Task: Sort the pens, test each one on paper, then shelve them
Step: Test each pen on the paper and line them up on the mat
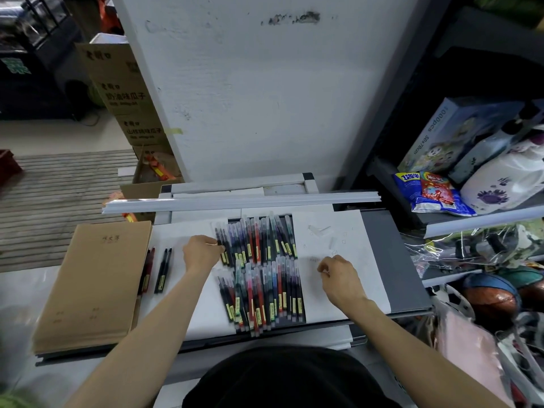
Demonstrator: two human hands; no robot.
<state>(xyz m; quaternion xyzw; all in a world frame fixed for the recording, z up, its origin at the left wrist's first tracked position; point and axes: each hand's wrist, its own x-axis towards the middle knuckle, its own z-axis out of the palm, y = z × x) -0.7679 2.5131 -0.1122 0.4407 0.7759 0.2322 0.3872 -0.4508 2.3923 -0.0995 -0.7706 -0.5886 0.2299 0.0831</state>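
Observation:
Several capped gel pens lie in two rows on a dark tray: an upper row (259,241) and a lower row (263,293). My left hand (201,253) reaches the left end of the upper row and pinches a dark pen (220,245) there. My right hand (338,278) rests on the white paper (332,231) to the right of the pens, fingers curled; whether it holds anything is hidden. Two black pens (163,270) and red pens (147,272) lie apart on paper at the left.
A stack of brown notebooks (91,287) sits at the left. A white rail (241,201) runs across behind the pens. Shelves at the right hold a puzzle box (450,136), snack bags (432,192) and balls (491,295). Cardboard boxes (123,92) stand behind.

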